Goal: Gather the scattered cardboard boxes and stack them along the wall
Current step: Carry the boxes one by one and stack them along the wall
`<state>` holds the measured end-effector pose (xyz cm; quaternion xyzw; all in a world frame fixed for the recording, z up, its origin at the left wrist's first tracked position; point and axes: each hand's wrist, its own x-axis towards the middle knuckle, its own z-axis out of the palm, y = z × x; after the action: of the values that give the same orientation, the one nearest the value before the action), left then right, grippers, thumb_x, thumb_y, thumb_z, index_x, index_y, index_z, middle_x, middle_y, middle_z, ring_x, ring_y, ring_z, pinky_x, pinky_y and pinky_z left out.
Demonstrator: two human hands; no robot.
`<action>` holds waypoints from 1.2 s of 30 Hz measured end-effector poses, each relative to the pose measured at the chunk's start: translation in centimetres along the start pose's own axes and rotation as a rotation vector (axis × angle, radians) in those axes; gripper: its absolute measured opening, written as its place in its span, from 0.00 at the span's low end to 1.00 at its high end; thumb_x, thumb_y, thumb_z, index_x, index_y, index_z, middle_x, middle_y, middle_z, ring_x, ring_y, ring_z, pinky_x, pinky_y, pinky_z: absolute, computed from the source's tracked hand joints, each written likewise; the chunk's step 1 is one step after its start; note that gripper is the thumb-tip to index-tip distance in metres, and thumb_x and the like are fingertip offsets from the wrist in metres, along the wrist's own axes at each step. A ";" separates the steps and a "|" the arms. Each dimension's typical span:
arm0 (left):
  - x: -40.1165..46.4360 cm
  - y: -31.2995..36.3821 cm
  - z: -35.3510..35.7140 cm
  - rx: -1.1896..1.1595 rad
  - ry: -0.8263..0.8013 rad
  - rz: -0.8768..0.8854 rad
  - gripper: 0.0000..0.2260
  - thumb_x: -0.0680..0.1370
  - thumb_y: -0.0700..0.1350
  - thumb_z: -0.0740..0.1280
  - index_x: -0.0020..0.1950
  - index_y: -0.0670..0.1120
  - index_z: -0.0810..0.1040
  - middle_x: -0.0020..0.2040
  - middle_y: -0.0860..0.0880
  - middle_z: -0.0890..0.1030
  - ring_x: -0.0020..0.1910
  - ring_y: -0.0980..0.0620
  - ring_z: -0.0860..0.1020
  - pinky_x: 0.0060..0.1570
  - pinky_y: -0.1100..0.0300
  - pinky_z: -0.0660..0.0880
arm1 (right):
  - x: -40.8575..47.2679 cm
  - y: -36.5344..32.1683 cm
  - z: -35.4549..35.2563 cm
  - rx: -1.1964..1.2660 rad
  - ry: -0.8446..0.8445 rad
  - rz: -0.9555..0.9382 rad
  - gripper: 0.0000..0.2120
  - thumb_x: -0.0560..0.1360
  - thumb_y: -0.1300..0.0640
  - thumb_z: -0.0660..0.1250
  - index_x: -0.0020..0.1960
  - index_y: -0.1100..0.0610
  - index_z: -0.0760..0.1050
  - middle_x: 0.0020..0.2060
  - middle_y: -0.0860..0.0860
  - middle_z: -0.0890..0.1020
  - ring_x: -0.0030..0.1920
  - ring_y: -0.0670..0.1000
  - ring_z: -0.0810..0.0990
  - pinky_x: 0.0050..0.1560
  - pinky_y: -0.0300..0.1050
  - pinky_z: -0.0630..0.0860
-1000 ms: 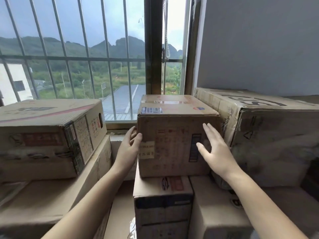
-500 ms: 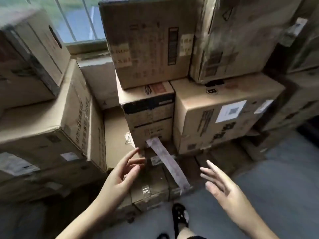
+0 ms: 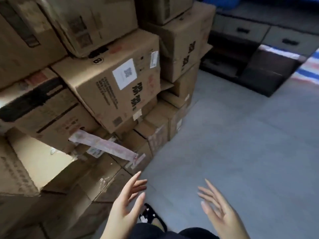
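A person looks down at a stack of cardboard boxes (image 3: 96, 94) filling the left side of the view, piled several layers high on a grey concrete floor (image 3: 241, 144). The box with the white QR label (image 3: 119, 87) serves as the landmark: it sits tilted near the middle of the stack. Just left of it is a box with a black band (image 3: 43, 107). Below that, a loose strip of packing tape (image 3: 107, 147) hangs outward. Right of the landmark, smaller boxes (image 3: 183, 54) are stacked. Far right of it stand dark drawers (image 3: 250, 49) and a striped sheet (image 3: 309, 68).

Well below the landmark, the left hand (image 3: 124, 211) and the right hand (image 3: 221, 213) hover with fingers spread wide, holding nothing, touching no box. Between them a dark slipper (image 3: 151, 216) shows on the floor.
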<state>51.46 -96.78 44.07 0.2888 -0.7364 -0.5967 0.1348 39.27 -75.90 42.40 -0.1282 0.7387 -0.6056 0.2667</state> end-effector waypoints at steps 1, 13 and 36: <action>0.3 0.6 2.1 -0.005 -0.048 0.005 0.21 0.71 0.49 0.63 0.61 0.67 0.73 0.52 0.62 0.80 0.54 0.59 0.80 0.51 0.73 0.72 | -1.1 0.4 -1.8 0.008 0.064 -0.007 0.31 0.59 0.31 0.73 0.60 0.34 0.73 0.52 0.37 0.82 0.55 0.41 0.80 0.50 0.28 0.74; -3.7 6.5 30.1 -0.025 -0.614 0.105 0.20 0.70 0.49 0.65 0.62 0.55 0.74 0.53 0.57 0.82 0.51 0.56 0.82 0.49 0.71 0.74 | -15.7 7.0 -25.3 0.128 0.716 0.096 0.21 0.71 0.56 0.67 0.63 0.46 0.70 0.52 0.39 0.82 0.56 0.43 0.81 0.50 0.27 0.74; 6.1 21.7 77.8 0.128 -1.339 0.340 0.16 0.70 0.48 0.63 0.49 0.71 0.77 0.50 0.58 0.83 0.49 0.57 0.82 0.48 0.72 0.74 | -11.2 9.9 -57.2 0.266 1.485 0.252 0.21 0.74 0.68 0.65 0.59 0.45 0.74 0.50 0.35 0.82 0.52 0.39 0.81 0.47 0.30 0.76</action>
<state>-1.42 -35.44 44.40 -0.2537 -0.7298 -0.5725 -0.2742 18.37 -20.56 42.68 0.4310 0.6540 -0.5816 -0.2197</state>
